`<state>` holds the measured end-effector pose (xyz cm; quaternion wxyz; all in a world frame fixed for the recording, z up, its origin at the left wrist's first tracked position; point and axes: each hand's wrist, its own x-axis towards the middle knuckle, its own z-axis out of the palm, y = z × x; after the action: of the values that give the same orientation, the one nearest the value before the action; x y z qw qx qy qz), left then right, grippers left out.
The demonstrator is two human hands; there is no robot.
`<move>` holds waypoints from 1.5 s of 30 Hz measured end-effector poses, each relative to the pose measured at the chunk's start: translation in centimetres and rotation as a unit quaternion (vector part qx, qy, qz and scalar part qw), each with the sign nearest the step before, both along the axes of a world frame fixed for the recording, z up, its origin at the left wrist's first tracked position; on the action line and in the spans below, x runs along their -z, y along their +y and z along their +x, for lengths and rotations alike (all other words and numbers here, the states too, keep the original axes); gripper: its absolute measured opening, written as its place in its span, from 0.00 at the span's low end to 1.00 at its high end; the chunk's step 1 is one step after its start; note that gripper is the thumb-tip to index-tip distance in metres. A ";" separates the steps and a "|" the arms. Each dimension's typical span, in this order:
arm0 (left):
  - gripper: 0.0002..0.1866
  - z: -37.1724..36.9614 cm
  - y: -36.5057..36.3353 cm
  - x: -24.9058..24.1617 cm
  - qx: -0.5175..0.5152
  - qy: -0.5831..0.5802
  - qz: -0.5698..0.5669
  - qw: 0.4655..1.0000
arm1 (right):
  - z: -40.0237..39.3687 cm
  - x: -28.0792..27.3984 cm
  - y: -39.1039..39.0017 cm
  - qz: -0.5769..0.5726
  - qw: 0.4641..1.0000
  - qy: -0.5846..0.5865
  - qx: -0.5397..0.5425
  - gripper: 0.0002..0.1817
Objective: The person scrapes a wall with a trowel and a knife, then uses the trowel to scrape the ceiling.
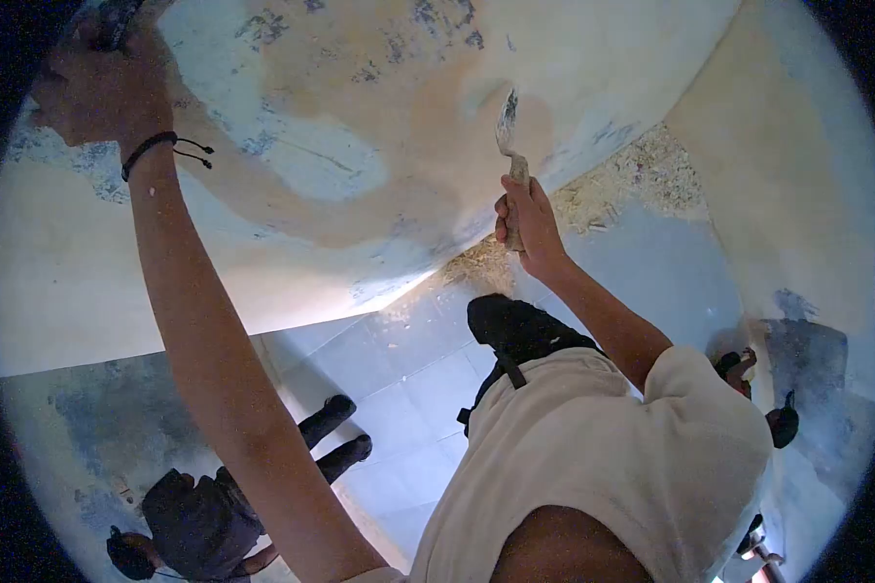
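My right hand (532, 223) is closed around the handle of a small trowel (507, 126), its narrow metal blade pointing up in front of the patchy wall (389, 185). At the upper left, my left hand (112, 87) is raised against the wall with its fingers curled. A dark object (117, 21) shows at its fingers, but I cannot tell what it is. A black cord bracelet (156, 146) circles my left wrist. Paint has come off the wall in places, leaving peach, pale blue and dark speckled areas.
Pale flakes of debris (642, 180) lie on the tiled floor (399, 418) along the foot of the wall. Another person (199, 520) in dark clothes is at the lower left. Further people (783, 418) are partly visible at the right, near another patchy wall (812, 350).
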<state>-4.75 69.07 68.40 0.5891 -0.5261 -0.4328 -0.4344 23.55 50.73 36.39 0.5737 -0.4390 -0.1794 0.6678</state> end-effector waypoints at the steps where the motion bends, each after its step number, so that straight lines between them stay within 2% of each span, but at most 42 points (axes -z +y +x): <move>1: 0.24 -0.1 0.3 -0.2 0.007 -0.005 0.000 1.000 | -0.5 -0.3 0.0 0.003 1.000 -0.009 -0.012 0.14; 4: 0.23 0.5 0.4 -0.6 0.060 -0.003 0.014 0.998 | -1.8 -1.2 -0.1 0.008 0.999 -0.030 -0.042 0.17; 7: 0.24 2.3 -3.3 -0.1 0.087 0.013 -0.040 0.995 | -4.4 -3.3 -0.6 0.001 0.997 -0.042 -0.059 0.19; 9: 0.23 2.0 -4.5 -0.1 0.058 0.037 -0.061 0.996 | -6.0 -4.6 -1.6 0.009 0.996 -0.054 -0.066 0.20; 13: 0.20 2.3 -1.9 -1.6 -0.035 0.107 0.005 0.994 | -8.3 -5.3 -2.5 0.021 0.998 -0.033 -0.039 0.21; 15: 0.20 4.1 -1.1 -1.6 0.002 0.161 -0.019 0.987 | -8.8 -5.5 -2.8 0.014 0.999 -0.021 -0.022 0.23; 18: 0.23 4.5 -4.5 -0.4 0.101 0.204 -0.143 0.963 | -9.8 -6.9 -2.4 -0.008 1.000 -0.002 -0.008 0.24; 20: 0.25 4.1 -8.5 1.6 0.110 0.157 -0.243 0.951 | -9.5 -7.3 -2.5 -0.024 1.000 0.004 -0.007 0.25; 22: 0.23 2.4 -12.8 2.4 0.172 0.089 -0.334 0.922 | -9.7 -7.8 -2.5 -0.029 1.000 0.002 0.002 0.25; 24: 0.22 -1.6 -14.9 3.5 0.216 0.065 -0.347 0.910 | -9.7 -8.1 -2.9 -0.040 0.999 -0.011 0.013 0.24; 25: 0.26 -3.3 -16.0 4.4 0.209 0.022 -0.342 0.916 | -9.8 -7.9 -2.9 -0.033 0.999 -0.019 0.015 0.24; 26: 0.25 -4.4 -17.1 5.2 0.165 -0.071 -0.337 0.924 | -9.7 -7.6 -2.8 -0.029 0.999 -0.028 0.015 0.25; 27: 0.26 -6.3 -17.3 6.4 0.241 -0.076 -0.287 0.924 | -9.7 -7.2 -2.7 -0.023 0.999 -0.037 0.014 0.25; 28: 0.26 -8.5 -18.7 6.5 0.177 -0.094 -0.301 0.932 | -9.5 -6.9 -2.2 -0.023 0.998 -0.048 0.032 0.26; 29: 0.26 -11.0 -19.1 7.3 0.207 -0.104 -0.256 0.938 | -9.8 -6.7 -1.2 -0.025 0.997 -0.057 0.049 0.26; 30: 0.26 -13.6 -19.2 8.0 0.269 -0.049 -0.219 0.937 | -9.9 -6.5 -0.6 -0.026 0.995 -0.064 0.065 0.26; 31: 0.24 -15.8 -20.2 8.5 0.136 -0.079 -0.206 0.966 | -9.8 -6.5 -0.1 -0.021 0.996 -0.052 0.068 0.26; 33: 0.23 -18.6 -21.0 9.5 0.187 -0.132 -0.147 0.962 | -9.7 -6.6 0.4 -0.011 0.998 -0.028 0.063 0.27; 36: 0.22 -22.4 -22.2 9.8 0.070 -0.184 -0.127 0.972 | -10.0 -5.5 -0.1 -0.005 0.998 0.014 0.065 0.27; 37: 0.22 -23.6 -22.1 10.0 0.075 -0.164 -0.115 0.977 | -10.0 -5.5 -0.4 -0.010 0.998 0.031 0.063 0.27; 39: 0.21 -25.4 -21.8 10.4 0.088 -0.125 -0.089 0.984 | -10.5 -6.4 -1.4 -0.027 0.999 -0.008 0.044 0.25; 40: 0.21 -25.8 -21.7 10.7 0.098 -0.143 -0.085 0.981 | -10.9 -6.7 -1.7 -0.035 0.998 -0.025 0.036 0.24; 43: 0.21 -27.1 -21.6 11.5 0.024 -0.180 -0.090 0.979 | -9.5 -5.7 0.1 -0.022 0.995 -0.075 0.061 0.22; 45: 0.21 -25.8 -21.5 11.9 0.039 -0.189 -0.089 0.977 | -7.0 -3.9 2.9 0.025 0.993 -0.044 0.109 0.24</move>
<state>-30.57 47.60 56.48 0.4299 -0.5013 -0.5523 -0.5088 16.51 53.58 40.29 0.6453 -0.4705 -0.1725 0.5767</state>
